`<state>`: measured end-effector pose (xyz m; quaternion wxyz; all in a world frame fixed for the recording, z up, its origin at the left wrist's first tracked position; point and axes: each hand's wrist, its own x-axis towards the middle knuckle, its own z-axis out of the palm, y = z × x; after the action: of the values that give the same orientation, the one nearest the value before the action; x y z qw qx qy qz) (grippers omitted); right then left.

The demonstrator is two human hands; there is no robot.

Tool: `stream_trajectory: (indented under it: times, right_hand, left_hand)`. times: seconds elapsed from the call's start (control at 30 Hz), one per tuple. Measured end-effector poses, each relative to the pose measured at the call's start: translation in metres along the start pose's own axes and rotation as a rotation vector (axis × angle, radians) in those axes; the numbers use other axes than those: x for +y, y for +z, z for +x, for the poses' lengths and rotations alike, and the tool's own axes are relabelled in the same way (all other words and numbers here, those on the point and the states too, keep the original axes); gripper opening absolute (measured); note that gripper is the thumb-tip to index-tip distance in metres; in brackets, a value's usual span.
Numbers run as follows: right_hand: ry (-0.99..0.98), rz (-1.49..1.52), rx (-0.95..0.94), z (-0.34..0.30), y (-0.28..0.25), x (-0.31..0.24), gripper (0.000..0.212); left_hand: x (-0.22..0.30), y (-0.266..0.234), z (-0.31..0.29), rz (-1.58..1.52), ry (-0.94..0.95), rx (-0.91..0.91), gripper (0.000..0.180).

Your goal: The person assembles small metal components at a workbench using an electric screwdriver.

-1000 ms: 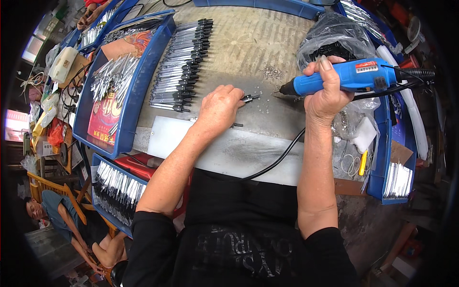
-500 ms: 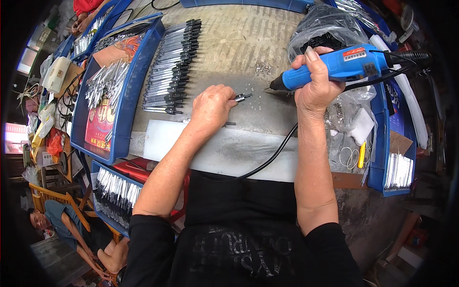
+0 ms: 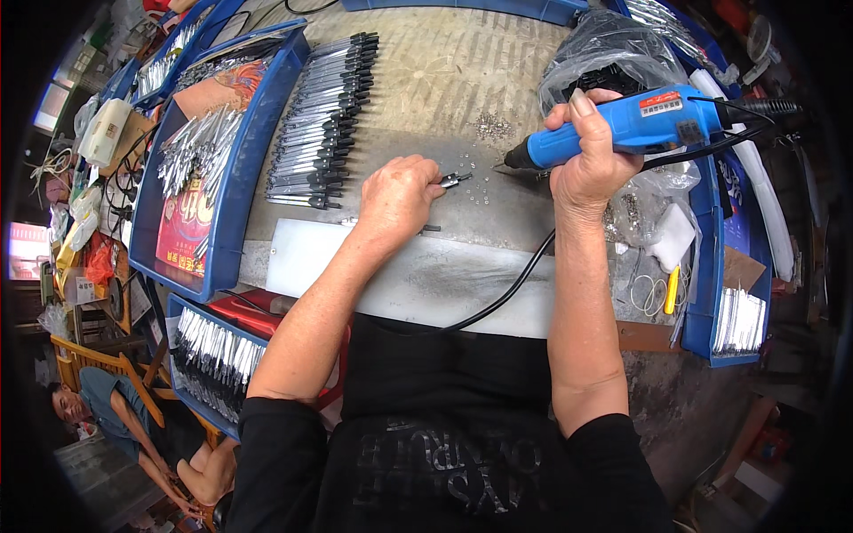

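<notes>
My left hand [image 3: 397,197] is closed on a slim pen-like piece [image 3: 456,179]. Its dark and silver end pokes out to the right past the fingertips, and the fist hides the rest. My right hand [image 3: 586,164] grips a blue electric screwdriver [image 3: 653,117], thumb on top, with the narrow tip pointing left and down to the table. Between that tip and the piece lie several tiny shiny metal parts [image 3: 484,188]. A heap of similar parts [image 3: 494,126] sits just beyond. Left of my left hand, a long row of pen-like pieces [image 3: 324,124] with black ends is laid out.
A white board [image 3: 373,271] lies along the near table edge, crossed by a black cable [image 3: 511,293]. Blue trays of rods [image 3: 227,204] flank the table. Plastic bags [image 3: 609,49] and a yellow-handled tool [image 3: 672,289] are at right. Another person [image 3: 133,426] sits at lower left.
Almost nothing differs. The whole view has shifted slightly; both hands keep their holds on the pen-like piece and the electric screwdriver.
</notes>
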<state>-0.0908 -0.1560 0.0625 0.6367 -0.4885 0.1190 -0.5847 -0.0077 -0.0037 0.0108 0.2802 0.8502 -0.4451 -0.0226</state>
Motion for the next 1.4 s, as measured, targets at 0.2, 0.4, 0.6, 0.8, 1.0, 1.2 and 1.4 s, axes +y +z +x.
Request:
stream_trajectory:
  times: [0.2, 0.4, 0.6, 0.8, 1.0, 1.2, 1.4]
  right_hand:
    - [-0.004, 0.01, -0.004, 0.0, -0.001, 0.001, 0.021]
    - [-0.008, 0.03, -0.006, 0.001, -0.002, 0.001, 0.02]
    - [0.003, 0.057, -0.002, 0.002, -0.003, 0.002, 0.022]
    - [0.001, 0.03, -0.019, 0.0, -0.001, -0.001, 0.021]
    - [0.046, 0.065, -0.092, -0.006, 0.006, 0.001, 0.021]
    - [0.133, 0.066, -0.19, -0.019, 0.026, 0.001, 0.021]
    - [0.111, -0.02, -0.267, -0.022, 0.039, -0.001, 0.023]
  left_hand:
    - [-0.002, 0.001, -0.001, -0.005, -0.009, 0.021, 0.013]
    - [-0.008, 0.004, -0.002, -0.059, -0.001, 0.074, 0.014]
    - [-0.008, 0.005, -0.002, -0.066, 0.012, 0.095, 0.014]
    - [-0.005, 0.005, -0.003, -0.022, 0.028, 0.075, 0.012]
    - [-0.001, 0.005, -0.001, -0.007, -0.067, 0.046, 0.013]
    - [-0.004, 0.008, -0.004, -0.017, -0.071, 0.058, 0.012]
    - [-0.003, 0.008, -0.004, -0.004, -0.049, 0.074, 0.011]
